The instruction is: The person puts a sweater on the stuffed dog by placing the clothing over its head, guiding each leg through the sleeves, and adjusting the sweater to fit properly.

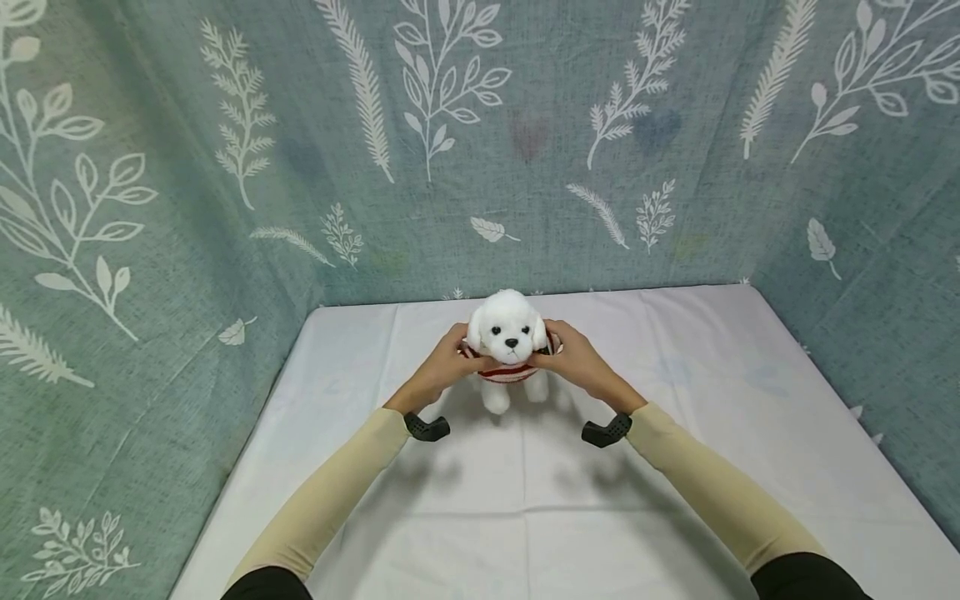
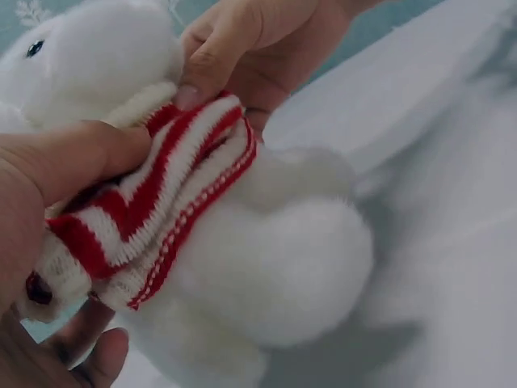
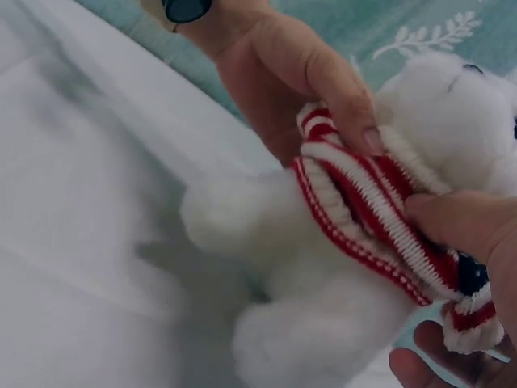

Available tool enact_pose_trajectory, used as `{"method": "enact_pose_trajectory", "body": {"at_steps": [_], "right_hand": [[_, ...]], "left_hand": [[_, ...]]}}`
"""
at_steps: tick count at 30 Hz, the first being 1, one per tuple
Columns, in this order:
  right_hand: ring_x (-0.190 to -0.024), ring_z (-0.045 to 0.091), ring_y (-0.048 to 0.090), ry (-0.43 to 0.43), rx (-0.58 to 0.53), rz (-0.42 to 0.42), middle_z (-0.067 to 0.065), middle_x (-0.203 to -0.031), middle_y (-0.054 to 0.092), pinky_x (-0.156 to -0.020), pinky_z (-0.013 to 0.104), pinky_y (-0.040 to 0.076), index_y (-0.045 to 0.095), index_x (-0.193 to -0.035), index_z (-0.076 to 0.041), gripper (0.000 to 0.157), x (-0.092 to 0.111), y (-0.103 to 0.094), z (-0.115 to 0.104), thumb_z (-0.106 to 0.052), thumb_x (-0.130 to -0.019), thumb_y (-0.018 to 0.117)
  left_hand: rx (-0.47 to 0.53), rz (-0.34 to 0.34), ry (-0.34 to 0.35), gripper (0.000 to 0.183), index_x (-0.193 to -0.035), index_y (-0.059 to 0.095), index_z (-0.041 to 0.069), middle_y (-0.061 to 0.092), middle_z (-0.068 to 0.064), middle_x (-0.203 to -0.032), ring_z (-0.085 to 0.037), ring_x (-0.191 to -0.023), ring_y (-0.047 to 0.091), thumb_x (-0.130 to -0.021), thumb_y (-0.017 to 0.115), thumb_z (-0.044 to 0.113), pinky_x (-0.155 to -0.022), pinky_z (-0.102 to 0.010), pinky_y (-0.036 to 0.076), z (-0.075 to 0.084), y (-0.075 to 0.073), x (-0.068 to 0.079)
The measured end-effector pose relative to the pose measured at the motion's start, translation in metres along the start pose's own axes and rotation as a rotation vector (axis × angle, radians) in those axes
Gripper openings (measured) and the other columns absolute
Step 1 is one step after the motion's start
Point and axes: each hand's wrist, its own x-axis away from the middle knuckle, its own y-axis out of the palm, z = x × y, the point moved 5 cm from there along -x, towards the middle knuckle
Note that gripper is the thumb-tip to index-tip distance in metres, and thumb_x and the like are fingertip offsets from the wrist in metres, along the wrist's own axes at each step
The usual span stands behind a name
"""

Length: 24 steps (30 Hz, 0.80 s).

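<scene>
A white plush dog (image 1: 510,321) with dark eyes and a black nose faces the camera at the table's far middle. It wears a red-and-white striped knit sweater (image 2: 166,190). My left hand (image 1: 450,362) grips one side of the sweater at the chest, thumb across the front and fingers behind. From the other side my right hand (image 1: 573,358) holds it the same way, its thumb pressed on the stripes under the dog's chin. Both thumbs show close together on the sweater in the right wrist view. The plush legs (image 3: 291,339) hang below the hem.
A white cloth covers the table (image 1: 525,508), with faint creases and arm shadows on it. Behind and at both sides hangs a green-blue curtain (image 1: 540,200) printed with white leaves. Each wrist wears a black camera band (image 1: 427,428).
</scene>
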Motion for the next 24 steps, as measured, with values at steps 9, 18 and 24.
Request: {"method": "enact_pose_trajectory", "body": {"at_steps": [9, 18, 24], "right_hand": [[-0.114, 0.027, 0.048, 0.005, -0.059, -0.015, 0.006, -0.13, 0.056, -0.092, 0.048, 0.043, 0.062, -0.136, -0.019, 0.051, 0.004, -0.006, -0.015, -0.035, -0.092, 0.08], [-0.103, 0.026, 0.06, 0.103, -0.145, -0.101, 0.009, -0.118, 0.065, -0.092, 0.059, 0.05, 0.059, -0.137, -0.012, 0.049, 0.003, -0.003, -0.021, -0.041, -0.099, 0.068], [-0.105, 0.026, 0.065, 0.204, -0.191, -0.145, 0.009, -0.118, 0.069, -0.088, 0.046, 0.054, 0.063, -0.133, -0.009, 0.051, 0.003, 0.001, -0.019, -0.046, -0.099, 0.068]], "left_hand": [[0.058, -0.031, -0.011, 0.058, -0.137, 0.057, 0.016, 0.059, -0.008, -0.125, -0.028, -0.108, 0.053, -0.089, 0.082, 0.035, -0.095, -0.061, 0.046, 0.018, 0.0, 0.006], [0.149, -0.031, -0.121, 0.045, -0.12, 0.069, 0.009, 0.068, -0.005, -0.108, -0.02, -0.099, 0.059, -0.091, 0.078, 0.043, -0.09, -0.04, 0.047, 0.027, 0.005, 0.005], [0.189, -0.032, -0.228, 0.035, -0.103, 0.071, 0.008, 0.067, 0.0, -0.089, -0.015, -0.081, 0.058, -0.092, 0.075, 0.04, -0.082, -0.039, 0.047, 0.02, 0.009, 0.005]]}}
